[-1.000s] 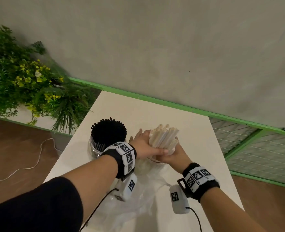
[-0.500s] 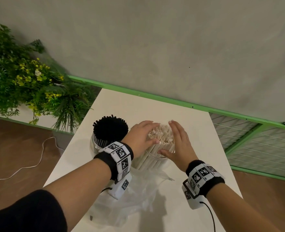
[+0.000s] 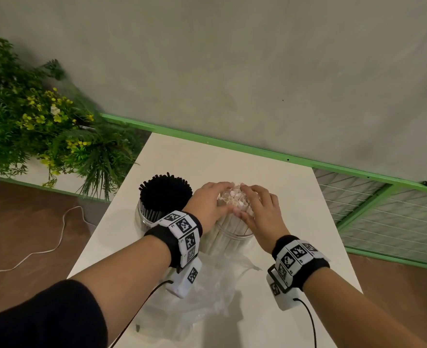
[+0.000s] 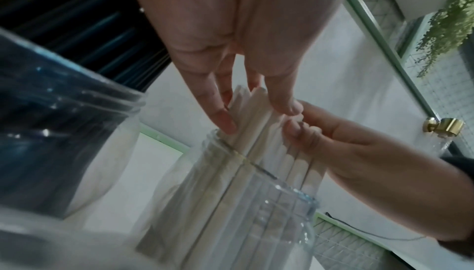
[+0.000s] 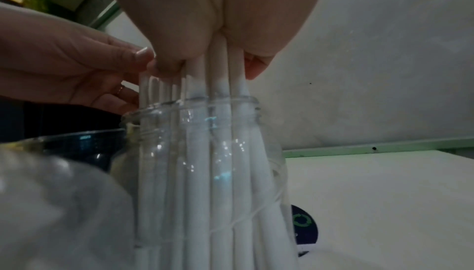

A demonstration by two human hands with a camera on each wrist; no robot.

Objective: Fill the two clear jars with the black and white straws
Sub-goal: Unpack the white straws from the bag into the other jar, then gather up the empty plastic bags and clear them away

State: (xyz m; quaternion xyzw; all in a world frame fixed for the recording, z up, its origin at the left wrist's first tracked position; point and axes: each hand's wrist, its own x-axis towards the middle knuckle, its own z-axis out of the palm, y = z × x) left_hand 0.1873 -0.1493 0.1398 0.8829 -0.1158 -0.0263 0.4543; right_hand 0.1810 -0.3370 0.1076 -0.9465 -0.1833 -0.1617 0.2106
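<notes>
On the white table [image 3: 232, 164] stand two clear jars. The left jar [image 3: 142, 218] is packed with black straws [image 3: 166, 194]. The right jar [image 3: 235, 238] holds a bundle of white straws [image 3: 232, 197] that sticks out well above its rim. My left hand [image 3: 207, 204] cups the bundle's top from the left, thumb near and fingers far. My right hand [image 3: 260, 209] cups it from the right. In the wrist views the white straws [image 4: 256, 132] [image 5: 218, 152] run between thumb and fingers of each hand.
A crumpled clear plastic bag [image 3: 207, 295] lies on the table in front of the jars, under my wrists. A leafy plant [image 3: 44, 116] stands left of the table. A green rail [image 3: 257, 149] runs along the wall behind, and a white cable [image 3: 56, 237] lies on the floor.
A second ago both hands held the white bundle high over the jar. It has dropped into the jar, the hands opened beside it, and now they close around its top.
</notes>
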